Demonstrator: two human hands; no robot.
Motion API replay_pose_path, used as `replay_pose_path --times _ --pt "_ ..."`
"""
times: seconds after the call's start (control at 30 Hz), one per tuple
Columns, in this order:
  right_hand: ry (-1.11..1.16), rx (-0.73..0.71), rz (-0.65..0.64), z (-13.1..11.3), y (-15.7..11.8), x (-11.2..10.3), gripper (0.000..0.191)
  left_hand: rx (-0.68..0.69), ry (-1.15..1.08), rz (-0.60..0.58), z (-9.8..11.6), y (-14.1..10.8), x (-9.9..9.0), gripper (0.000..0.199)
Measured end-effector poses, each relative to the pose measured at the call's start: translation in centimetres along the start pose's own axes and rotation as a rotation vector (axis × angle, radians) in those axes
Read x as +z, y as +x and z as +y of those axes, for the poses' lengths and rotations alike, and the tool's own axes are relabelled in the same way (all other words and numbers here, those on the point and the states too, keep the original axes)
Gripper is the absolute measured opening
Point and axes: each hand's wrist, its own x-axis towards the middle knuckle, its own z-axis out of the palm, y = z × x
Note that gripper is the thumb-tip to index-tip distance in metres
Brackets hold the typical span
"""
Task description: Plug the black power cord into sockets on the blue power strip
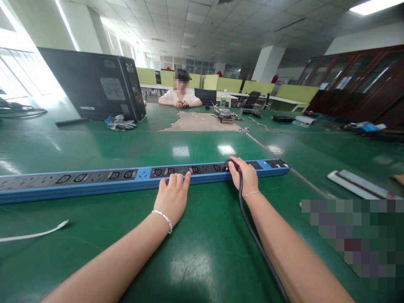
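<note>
A long blue power strip (145, 183) with black sockets lies across the green table. My left hand (173, 197) rests against its near edge, the fingers close together over the rim and the thumb apart; nothing shows in its grasp. Farther right, my right hand (245, 176) is closed round a black plug (227, 165) at a socket near the strip's right part. How deep the plug sits is hidden by the fingers. Its black cable (249, 223) runs down beside my right forearm.
A black computer case (91, 84) and gloves (120, 123) stand at the back left. Across the green table (110, 252) sits a person (179, 94). A bottle (224, 98), white cable (38, 235) and white bar (360, 185) lie around.
</note>
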Motion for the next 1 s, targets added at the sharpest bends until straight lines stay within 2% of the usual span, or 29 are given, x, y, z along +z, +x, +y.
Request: replay_pose_path --times 0.37,0.6,0.73,0.9,1.0 --pt "-0.095 -0.121 -0.04 -0.4 -1.3 0.0 0.036 -0.014 -0.057 -0.009 0.0 0.0 0.0 0.052" --pt "-0.034 -0.028 -0.07 -0.6 -1.1 0.0 0.036 -0.008 -0.03 -0.016 0.1 -0.1 -0.3 0.051" --pt "-0.006 0.043 -0.045 -1.1 -1.6 0.2 0.039 -0.008 -0.032 -0.025 0.0 -0.1 -0.4 0.05" --pt "-0.081 -0.015 -0.048 -1.2 -1.9 0.1 0.039 -0.007 -0.034 -0.026 0.0 0.1 -0.3 0.051" --pt "-0.039 -0.002 -0.03 -1.1 -1.9 0.2 0.039 -0.006 -0.038 -0.028 0.1 0.0 -0.4 0.051"
